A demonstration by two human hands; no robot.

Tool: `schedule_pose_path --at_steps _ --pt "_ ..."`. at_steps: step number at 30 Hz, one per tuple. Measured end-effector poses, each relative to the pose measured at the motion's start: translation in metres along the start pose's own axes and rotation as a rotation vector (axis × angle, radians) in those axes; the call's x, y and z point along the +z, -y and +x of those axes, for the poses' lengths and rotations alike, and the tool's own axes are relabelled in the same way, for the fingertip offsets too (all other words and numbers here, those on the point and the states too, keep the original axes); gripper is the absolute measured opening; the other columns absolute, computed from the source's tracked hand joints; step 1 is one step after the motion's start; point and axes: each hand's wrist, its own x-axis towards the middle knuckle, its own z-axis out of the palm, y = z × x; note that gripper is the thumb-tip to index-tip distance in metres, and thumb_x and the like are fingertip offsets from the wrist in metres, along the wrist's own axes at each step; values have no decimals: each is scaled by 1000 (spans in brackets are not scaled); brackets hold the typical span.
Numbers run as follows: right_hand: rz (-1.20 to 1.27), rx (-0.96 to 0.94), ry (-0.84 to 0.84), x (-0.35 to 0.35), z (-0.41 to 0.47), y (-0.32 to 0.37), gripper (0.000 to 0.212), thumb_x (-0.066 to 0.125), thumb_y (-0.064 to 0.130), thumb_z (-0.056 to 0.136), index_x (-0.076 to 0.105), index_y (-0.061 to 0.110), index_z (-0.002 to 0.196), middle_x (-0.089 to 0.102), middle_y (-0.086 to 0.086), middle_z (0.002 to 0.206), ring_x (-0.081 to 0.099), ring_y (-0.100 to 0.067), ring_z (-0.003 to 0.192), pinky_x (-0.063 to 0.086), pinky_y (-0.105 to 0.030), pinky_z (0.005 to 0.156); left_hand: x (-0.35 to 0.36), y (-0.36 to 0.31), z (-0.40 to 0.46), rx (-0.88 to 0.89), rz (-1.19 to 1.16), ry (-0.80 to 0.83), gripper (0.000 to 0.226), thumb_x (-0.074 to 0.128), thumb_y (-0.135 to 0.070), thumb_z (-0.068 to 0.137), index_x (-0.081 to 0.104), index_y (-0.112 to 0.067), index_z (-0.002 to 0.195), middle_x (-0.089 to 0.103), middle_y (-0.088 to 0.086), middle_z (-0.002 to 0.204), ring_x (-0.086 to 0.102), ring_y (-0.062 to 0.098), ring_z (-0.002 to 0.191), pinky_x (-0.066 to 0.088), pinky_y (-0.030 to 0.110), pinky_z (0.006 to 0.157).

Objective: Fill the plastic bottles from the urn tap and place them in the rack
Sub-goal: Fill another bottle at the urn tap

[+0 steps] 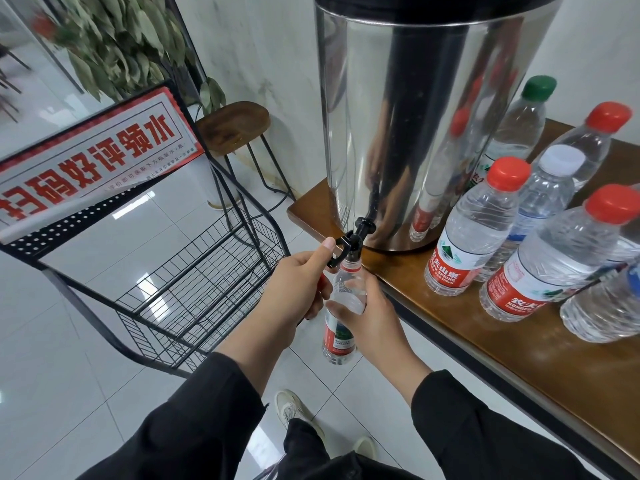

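A tall steel urn (pixel 412 109) stands on the wooden table (pixel 540 344). Its black tap (pixel 356 237) juts over the table's edge. My right hand (pixel 367 317) grips a clear plastic bottle (pixel 341 327) with a red label, its open neck right under the spout. My left hand (pixel 294 285) grips the tap's black lever with the thumb on top, and something red, seemingly the cap, shows between its fingers. The black wire rack (pixel 194 292) stands on the floor to the left, its basket holding no bottles.
Several capped bottles (pixel 474 230) with red, white and green caps stand on the table right of the urn. A red and white sign (pixel 86 157) tops the rack. A wooden stool (pixel 232 126) and a leafy plant (pixel 117 39) stand behind it. White tiled floor lies below.
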Motion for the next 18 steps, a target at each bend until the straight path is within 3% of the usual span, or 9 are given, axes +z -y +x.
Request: schedule_pose_path --at_steps 10,18 --pt "-13 -13 -7 0 0 0 88 72 63 76 25 43 147 50 12 144 51 -17 132 54 -39 96 1 0 0 -11 -7 -7 54 52 -61 98 68 -10 90 57 5 59 41 14 45 36 23 43" --pt "-12 -6 -4 0 0 -1 88 72 66 75 26 44 146 50 14 142 51 -17 132 55 -44 97 1 0 0 -11 -10 -8 54 52 -62 97 68 -10 90 57 5 59 41 15 44 36 23 43"
